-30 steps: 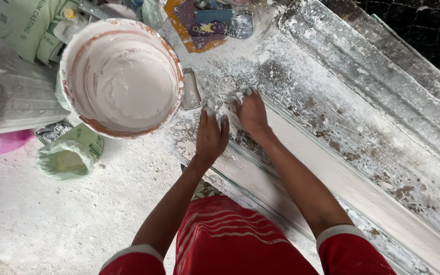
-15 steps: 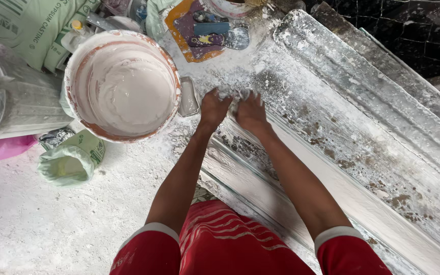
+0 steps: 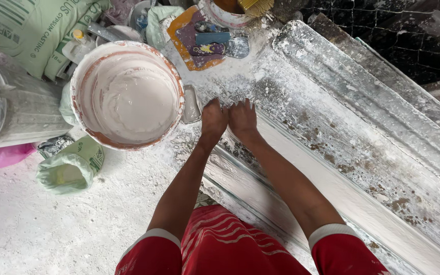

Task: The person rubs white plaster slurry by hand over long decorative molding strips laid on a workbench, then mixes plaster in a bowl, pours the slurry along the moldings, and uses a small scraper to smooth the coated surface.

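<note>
Head view, left hand [image 3: 214, 119], right hand [image 3: 242, 119], plaster-crusted mould [image 3: 332, 127]

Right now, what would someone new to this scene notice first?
Probably the big bucket of white plaster at upper left, its rim stained orange. Next, the left hand and right hand, side by side and palms down on the near end of a long white ribbed mould that runs off to the lower right. White dust coats the floor.

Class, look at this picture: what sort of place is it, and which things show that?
Probably a plaster-casting workshop: a round bucket of white plaster mix, a long white-caked moulding form under both hands, and a green sack of powder.
</note>
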